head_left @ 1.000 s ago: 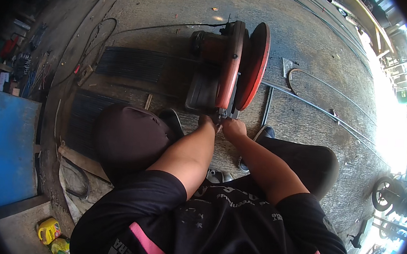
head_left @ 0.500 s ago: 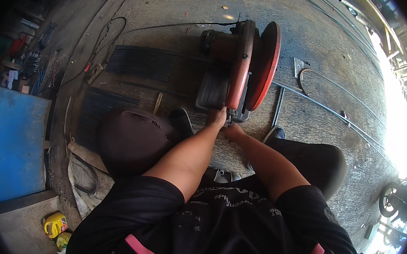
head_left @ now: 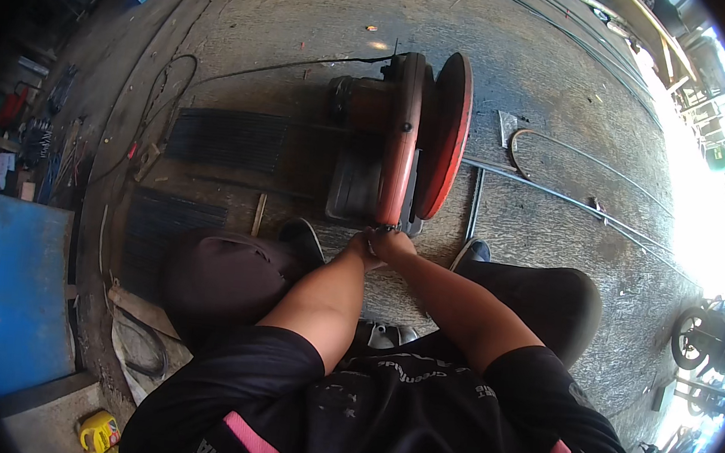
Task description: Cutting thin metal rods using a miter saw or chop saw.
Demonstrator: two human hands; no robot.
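A cut-off saw (head_left: 398,156) with a worn red handle and a round red blade guard (head_left: 448,139) stands on the floor between my feet. Its dark base (head_left: 354,187) shows to the left of the handle. Right at the saw's near end, my left hand (head_left: 361,249) and my right hand (head_left: 393,246) are side by side and touching. Both look closed, with the right slightly ahead. Whatever part they grip is hidden beneath the fingers and the handle's end.
Bundles of dark rods (head_left: 225,139) lie left of the saw. Long thin metal bars (head_left: 547,189) run off to the right, near a curved rod (head_left: 517,154). A power cable (head_left: 295,64) trails left from the saw. A blue panel (head_left: 8,282) stands at far left.
My right hand has moved up and left, over against the left hand at the saw's near end. The whole view has shifted, so the saw appears lower and further left.
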